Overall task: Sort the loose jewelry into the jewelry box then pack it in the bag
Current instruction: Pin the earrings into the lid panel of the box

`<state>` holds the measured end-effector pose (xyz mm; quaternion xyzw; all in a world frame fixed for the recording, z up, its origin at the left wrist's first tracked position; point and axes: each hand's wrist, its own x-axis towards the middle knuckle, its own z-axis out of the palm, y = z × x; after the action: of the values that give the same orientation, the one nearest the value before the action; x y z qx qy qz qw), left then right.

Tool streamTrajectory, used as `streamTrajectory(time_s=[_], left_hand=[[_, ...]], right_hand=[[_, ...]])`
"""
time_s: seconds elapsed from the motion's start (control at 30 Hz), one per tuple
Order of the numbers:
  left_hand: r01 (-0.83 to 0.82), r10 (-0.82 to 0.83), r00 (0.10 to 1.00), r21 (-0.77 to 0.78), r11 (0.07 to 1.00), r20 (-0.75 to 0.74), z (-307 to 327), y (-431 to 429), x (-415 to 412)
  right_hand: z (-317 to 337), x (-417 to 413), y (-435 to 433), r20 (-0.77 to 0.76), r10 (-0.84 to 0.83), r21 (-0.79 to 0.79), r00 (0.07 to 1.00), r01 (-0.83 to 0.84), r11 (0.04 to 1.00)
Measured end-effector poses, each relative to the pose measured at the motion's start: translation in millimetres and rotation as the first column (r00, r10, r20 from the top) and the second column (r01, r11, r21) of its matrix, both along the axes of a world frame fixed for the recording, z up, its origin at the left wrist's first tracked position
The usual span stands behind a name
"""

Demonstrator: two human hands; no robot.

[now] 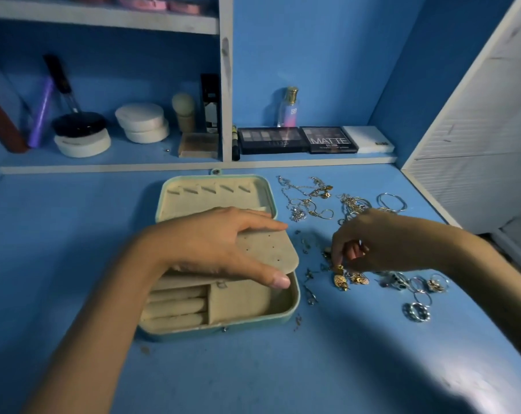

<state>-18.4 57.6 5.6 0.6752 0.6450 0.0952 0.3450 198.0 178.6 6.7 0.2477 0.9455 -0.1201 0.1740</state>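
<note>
Fingers of right hand point(384, 240) pinch gold earring point(340, 268); left hand point(211, 243) grips flap point(272, 252) of jewelry box point(294, 306).

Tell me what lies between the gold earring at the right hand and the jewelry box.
Only small loose pieces lie on the table between the gold earring, pinched by the right hand, and the jewelry box. The left hand holds the perforated panel above the box; nothing tall blocks.
</note>
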Motion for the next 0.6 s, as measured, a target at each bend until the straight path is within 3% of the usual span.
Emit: streamTrajectory(time_s=[0.2,0.6], left_hand=[[-0.017,0.017,0.999,-0.012,1.0,0.029,6.2,-1.3,0.7],[-0.026,0.026,1.0,0.022,0.999,0.007,21.2,-5.4,4.0]], right_hand=[[-2.9,-2.1,-1.0,-0.095,-0.021,-0.012,0.995,0.02,1.0],[-1.6,-4.8,-1.3,-0.108,-0.025,-0.066,0.994,0.018,0.998]])
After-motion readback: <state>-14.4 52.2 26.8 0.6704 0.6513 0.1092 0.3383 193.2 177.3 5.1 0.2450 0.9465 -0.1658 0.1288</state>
